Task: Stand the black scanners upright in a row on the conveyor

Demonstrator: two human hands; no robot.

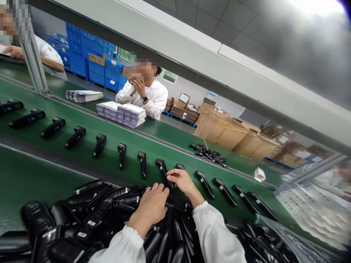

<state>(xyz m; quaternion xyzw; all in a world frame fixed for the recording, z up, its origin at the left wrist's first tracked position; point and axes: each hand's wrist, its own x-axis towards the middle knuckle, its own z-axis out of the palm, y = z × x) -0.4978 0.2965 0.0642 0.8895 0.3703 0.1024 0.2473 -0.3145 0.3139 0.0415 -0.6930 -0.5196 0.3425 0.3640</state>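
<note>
A row of black handheld devices with angled heads (204, 184) lies spaced along the green conveyor belt (109, 160). My right hand (184, 182) reaches over the belt, thumb and forefinger pinched beside one black device (161, 167) of that row. Whatever is between these fingertips is too small to make out. My left hand (153, 205) is just nearer to me, over the edge of a heap of similar black devices (95, 215). Its fingers are curled down by the lower end of the same device, and what they grip is hidden. Small white labels show on several devices.
Across the belt, a person in white (153, 93) sits behind stacked white-and-purple boxes (120, 113). Small black parts (210, 154) and a white box (259, 174) lie on the far bench. A metal post (34, 65) stands left; a plastic bag (290, 233) lies right.
</note>
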